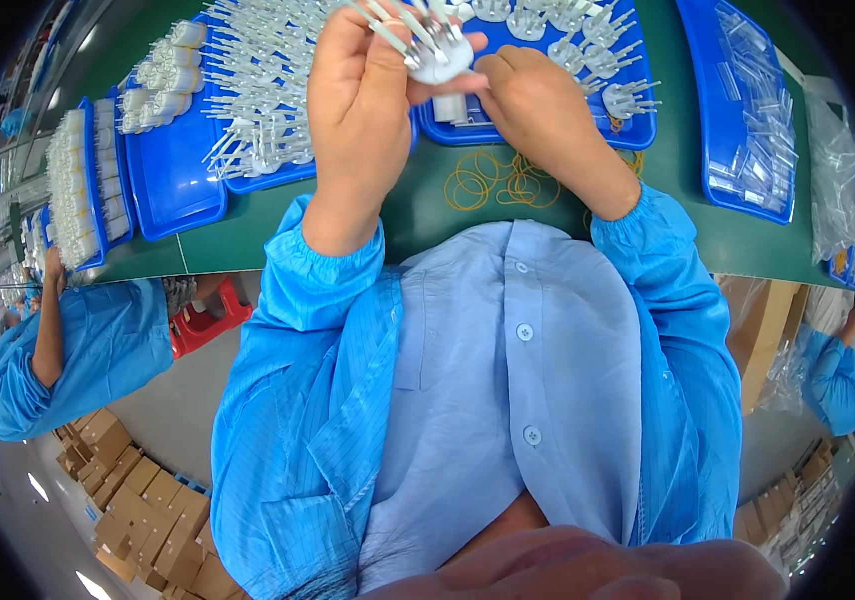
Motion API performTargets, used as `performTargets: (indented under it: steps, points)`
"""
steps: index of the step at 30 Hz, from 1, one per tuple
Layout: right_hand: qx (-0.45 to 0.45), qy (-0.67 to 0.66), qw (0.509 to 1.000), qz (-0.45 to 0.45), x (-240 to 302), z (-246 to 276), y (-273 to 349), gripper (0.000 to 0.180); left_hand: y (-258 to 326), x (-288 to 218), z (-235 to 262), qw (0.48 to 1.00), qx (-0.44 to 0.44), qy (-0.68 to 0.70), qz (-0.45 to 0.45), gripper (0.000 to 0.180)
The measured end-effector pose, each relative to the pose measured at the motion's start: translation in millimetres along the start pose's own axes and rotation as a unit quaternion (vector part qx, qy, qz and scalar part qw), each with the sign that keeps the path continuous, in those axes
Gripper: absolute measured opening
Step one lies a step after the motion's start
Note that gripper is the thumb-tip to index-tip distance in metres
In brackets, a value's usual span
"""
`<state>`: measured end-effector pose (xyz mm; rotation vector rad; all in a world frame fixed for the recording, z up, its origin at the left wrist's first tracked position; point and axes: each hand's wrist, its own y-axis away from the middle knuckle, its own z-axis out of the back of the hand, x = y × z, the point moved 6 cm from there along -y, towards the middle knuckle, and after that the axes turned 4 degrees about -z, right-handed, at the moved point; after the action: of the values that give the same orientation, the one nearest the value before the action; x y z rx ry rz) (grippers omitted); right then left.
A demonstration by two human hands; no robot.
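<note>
While my left hand (362, 105) grips the pronged disc (439, 66), this handling step seemingly needs steadiness next; I can't tell whether my curled right hand (544, 108) holds anything.

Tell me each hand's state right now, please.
Left hand: holding a white pronged disc.
Right hand: curled; whether it holds anything cannot be told.

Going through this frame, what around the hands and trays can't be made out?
Head view: some prong tips of the held white piece, cut off by the upper edge.
Head view: whether the right hand grips anything; its own curled shape hides the inside.
Head view: far end of the large blue tray at right, likewise cut off.
</note>
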<state>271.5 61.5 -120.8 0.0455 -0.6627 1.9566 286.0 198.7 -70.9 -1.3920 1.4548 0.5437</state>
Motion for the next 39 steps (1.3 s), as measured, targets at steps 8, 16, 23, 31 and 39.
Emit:
performTargets:
  steps: [8, 16, 23, 31, 39]
  points:
    - [-0.074, -0.147, 0.983, -0.087, -11.7, 47.8, -6.3, 0.015, 2.4, 4.2, 4.1, 0.996, -0.080, -0.016, 0.036, 0.031]
    - [-0.183, -0.475, 0.836, -0.207, -53.0, 89.9, 14.6, 0.035, 3.5, 7.8, 3.8, 0.998, -0.039, 0.009, -0.044, 0.042]
    - [-0.227, -0.504, 0.813, -0.185, -64.6, 90.8, 18.0, 0.033, 8.2, 11.7, -1.6, 0.995, -0.009, -0.035, -0.090, 0.047]
    - [-0.257, -0.444, 0.849, -0.128, -61.4, 107.1, 17.0, 0.022, 12.9, 9.6, -6.4, 0.972, 0.018, -0.157, -0.172, 0.053]
    - [-0.258, -0.490, 0.813, -0.181, -71.3, 106.5, 21.9, 0.022, 16.1, 10.5, -11.5, 0.958, 0.031, -0.205, -0.200, 0.056]
